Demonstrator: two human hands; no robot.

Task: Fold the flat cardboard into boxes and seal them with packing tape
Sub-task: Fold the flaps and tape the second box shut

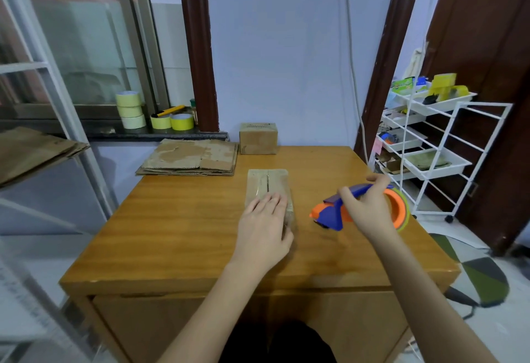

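Wooden table [186,219]: fingers [348,195] around tape dispenser [332,215].

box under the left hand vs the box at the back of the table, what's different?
The near box lies mid-table under the left hand, which presses flat on it; the far box stands untouched at the table's back edge by the wall. The near box shows glossy clear tape along its top seam and down its front; the far box looks matt, and any tape on it is unclear. Both are small brown cardboard boxes, folded shut.
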